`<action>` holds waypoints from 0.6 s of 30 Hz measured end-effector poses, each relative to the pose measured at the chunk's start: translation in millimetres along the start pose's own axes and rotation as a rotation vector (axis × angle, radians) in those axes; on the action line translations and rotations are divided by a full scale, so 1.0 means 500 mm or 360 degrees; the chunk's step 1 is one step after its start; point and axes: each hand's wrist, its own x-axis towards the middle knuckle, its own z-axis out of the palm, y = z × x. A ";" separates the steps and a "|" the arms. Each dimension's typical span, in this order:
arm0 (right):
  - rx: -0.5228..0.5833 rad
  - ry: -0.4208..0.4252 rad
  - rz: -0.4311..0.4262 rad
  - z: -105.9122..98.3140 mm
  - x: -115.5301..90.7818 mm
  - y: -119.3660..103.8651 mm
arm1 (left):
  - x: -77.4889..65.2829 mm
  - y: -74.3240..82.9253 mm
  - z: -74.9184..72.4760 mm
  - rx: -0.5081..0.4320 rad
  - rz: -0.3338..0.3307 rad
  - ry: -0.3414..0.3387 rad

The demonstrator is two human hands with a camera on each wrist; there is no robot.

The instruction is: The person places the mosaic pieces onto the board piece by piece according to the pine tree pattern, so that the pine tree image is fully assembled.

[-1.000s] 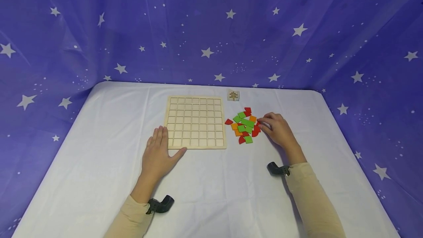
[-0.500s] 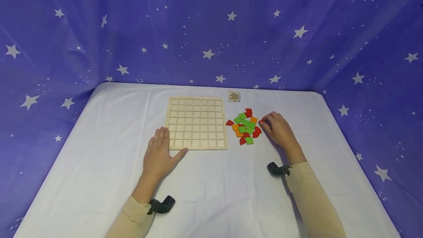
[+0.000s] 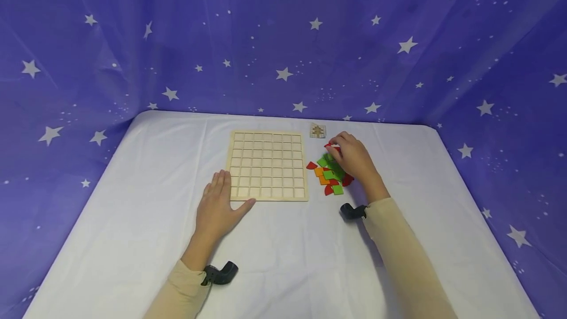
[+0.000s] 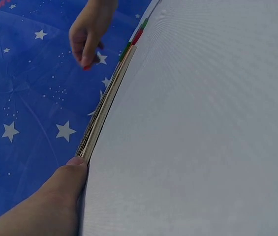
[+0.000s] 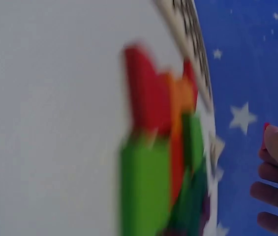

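Note:
My left hand (image 3: 217, 210) lies along the near left corner of a pale wooden grid board (image 3: 267, 163), fingers straight at its left side and thumb at the front edge. In the left wrist view, the thumb (image 4: 62, 187) touches the board's edge. My right hand (image 3: 354, 159) is over the far right part of a heap of flat green, orange and red pieces, hiding some of them. Between its thumb and index finger it pinches a small red piece (image 5: 265, 136), mostly covered by the fingertips. Squares such as a green one (image 3: 338, 190) and red quarter-rounds (image 3: 312, 165) lie around.
A small patterned card or tile (image 3: 317, 130) lies beyond the heap, right of the board's far corner. A white cloth (image 3: 283, 250) covers the table. A purple star-printed curtain (image 3: 248, 38) stands behind and at both sides.
My right hand has lifted the red piece from the heap's right side and moved left and away from me, over the far pieces. The left hand stays at the board; the head view shifts slightly.

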 end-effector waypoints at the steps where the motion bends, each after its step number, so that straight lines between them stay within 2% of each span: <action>1: -0.0015 -0.0001 -0.0025 0.002 0.010 -0.013 | 0.000 0.000 0.001 0.0005 -0.0002 -0.0001; 8: -0.0007 -0.0032 -0.0249 0.019 0.070 -0.086 | 0.001 0.002 0.002 0.0015 -0.0004 -0.0015; 18: -0.0066 -0.0224 -0.0354 0.057 0.145 -0.161 | 0.001 0.005 -0.003 0.0016 -0.0008 -0.0006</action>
